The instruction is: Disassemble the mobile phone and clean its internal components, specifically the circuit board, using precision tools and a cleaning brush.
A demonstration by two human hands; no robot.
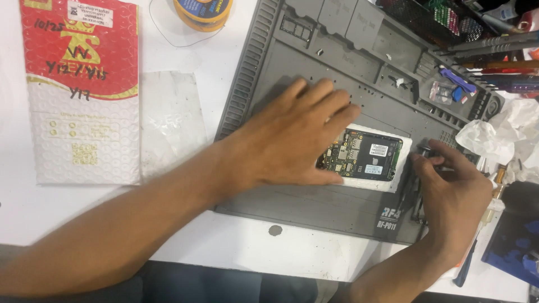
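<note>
Opened phone (pixel 364 157), back cover off, circuit board and dark battery exposed, white frame. Lies flat on the grey work mat (pixel 314 207), toward the mat's right edge, roughly midway between its near and far edges.

Left hand (pixel 286 137): palm down, fingers spread and flat, pressing on the phone's left end and covering part of it. Not closed around anything; it pins rather than grips.

Right hand (pixel 449 188): at the mat's right edge, just beside the phone's right end. Fingers curled shut around a slim dark tool (pixel 425 150) (kind unclear, mostly hidden by the fingers). Tip sits near the phone's right edge; contact cannot be made out.

Around the mat: red-and-white padded envelope (pixel 81 90) near the table's far left corner, clear plastic sleeve (pixel 168 120) between envelope and mat, yellow spool of wire (pixel 202 12) at the far edge, crumpled white tissue (pixel 499 134) off the mat's right edge, blue case (pixel 514 244) at the near right corner.
</note>
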